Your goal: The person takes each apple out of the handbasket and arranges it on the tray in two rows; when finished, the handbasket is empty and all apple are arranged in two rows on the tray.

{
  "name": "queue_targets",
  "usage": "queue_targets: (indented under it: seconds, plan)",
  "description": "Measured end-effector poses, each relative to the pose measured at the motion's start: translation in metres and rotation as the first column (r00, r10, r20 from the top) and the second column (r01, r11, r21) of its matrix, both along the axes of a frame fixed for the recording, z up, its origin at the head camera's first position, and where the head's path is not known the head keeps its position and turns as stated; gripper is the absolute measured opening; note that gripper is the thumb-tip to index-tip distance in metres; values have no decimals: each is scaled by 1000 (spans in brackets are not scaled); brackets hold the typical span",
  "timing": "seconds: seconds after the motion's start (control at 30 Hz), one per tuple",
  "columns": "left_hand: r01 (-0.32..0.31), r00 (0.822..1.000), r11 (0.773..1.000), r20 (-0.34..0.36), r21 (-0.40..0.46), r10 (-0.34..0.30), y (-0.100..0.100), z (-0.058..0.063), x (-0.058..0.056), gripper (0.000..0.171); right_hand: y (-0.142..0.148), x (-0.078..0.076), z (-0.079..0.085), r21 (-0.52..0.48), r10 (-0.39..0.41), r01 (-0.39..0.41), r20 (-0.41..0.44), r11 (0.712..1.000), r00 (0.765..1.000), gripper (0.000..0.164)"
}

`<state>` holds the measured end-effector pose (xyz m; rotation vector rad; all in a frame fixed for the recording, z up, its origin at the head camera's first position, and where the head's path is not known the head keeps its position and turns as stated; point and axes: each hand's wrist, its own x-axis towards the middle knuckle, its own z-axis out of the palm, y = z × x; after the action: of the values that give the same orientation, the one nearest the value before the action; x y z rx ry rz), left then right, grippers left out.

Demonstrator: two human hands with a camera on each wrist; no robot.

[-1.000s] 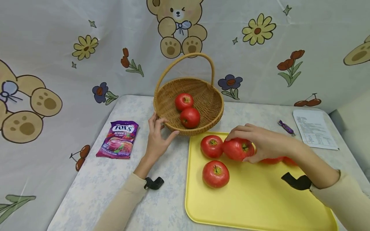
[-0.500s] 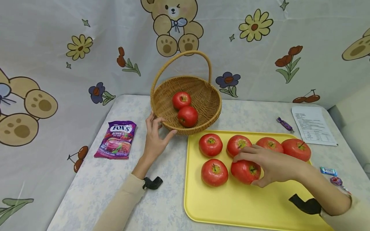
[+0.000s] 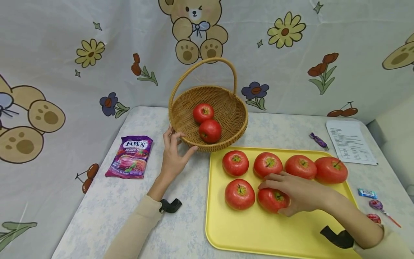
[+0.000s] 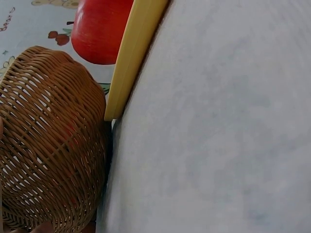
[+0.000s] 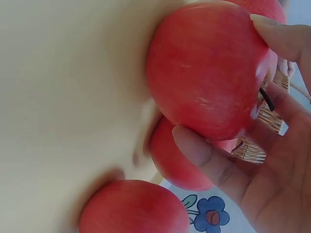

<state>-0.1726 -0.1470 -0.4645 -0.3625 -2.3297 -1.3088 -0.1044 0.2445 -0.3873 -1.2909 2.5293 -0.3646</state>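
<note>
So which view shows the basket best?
Head view: nearly all the basket shows, handle included. The left wrist view shows part of its woven outside; the right wrist view, just bits behind the right hand.

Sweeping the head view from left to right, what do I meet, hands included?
Candy bag → left hand → wicker basket → right hand gripping an apple → printed sheet.

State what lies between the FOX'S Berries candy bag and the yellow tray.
The left hand, with mottled tabletop on either side, as the head view shows.
</note>
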Motion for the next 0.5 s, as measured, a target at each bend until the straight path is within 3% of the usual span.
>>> queue_targets:
  seconds: [0.23,0.4,0.5]
  plan:
    - [-2,1000,1000,-7,-4,2,-1,-3,1,53,-1,2,8,68,-33,30,46,997,998,67]
    - [-4,1000,1000,-5,-8,4,-1,-2,1,54,-5,0,31,102,-81,71,95,992,992,61]
    - [-8,1000,1000,-6,-11,8,-1,-1,1,54,-10,-6,47,52,-73,70,47,996,996,54]
